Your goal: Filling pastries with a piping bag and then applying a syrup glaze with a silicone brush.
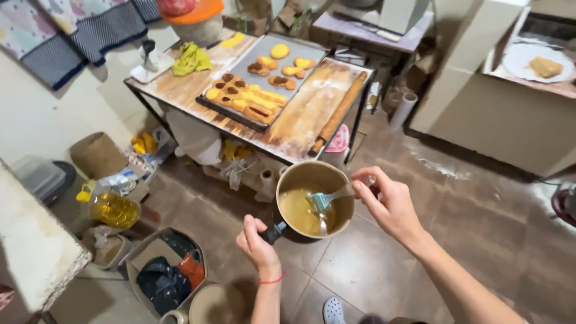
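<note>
Yellow liquid sits in the small saucepan at frame centre. My left hand is wrapped tight around its dark handle, keeping it level over the tiled floor. My right hand pinches the pale blue brush, bristles dipped in the liquid. Lower left: cardboard box with dark bags; beside it a clear oil bottle, yellow cap. Further up, baking tray of pastries on the floured table, rolling pin along its right edge.
</note>
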